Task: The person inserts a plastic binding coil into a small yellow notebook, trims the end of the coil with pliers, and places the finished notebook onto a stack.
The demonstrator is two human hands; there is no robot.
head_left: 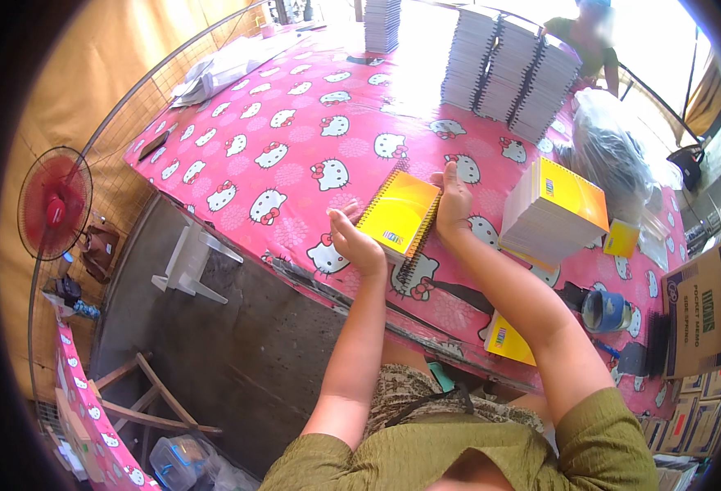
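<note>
A small stack of yellow spiral notebooks [399, 214] lies on the pink cloth-covered table, black coils along its right side. My left hand [356, 241] is at the stack's left edge with its fingers stretched out. On the other side, my right hand [454, 200] stands on edge by the coils, fingers extended and thumb up. Whether either palm presses on the stack I cannot tell. Right of my right hand rises a tall pile of yellow-covered notebooks [553, 213]. Another yellow notebook [509, 340] lies by the near table edge, partly hidden under my right forearm.
Tall stacks of spiral-bound pages [508, 69] stand at the far side, near another person [585, 41]. To the right are a plastic bag [610, 151], a jar [606, 312] and a cardboard box [702, 311]. A white stool [194, 262] and red fan [56, 204] stand left.
</note>
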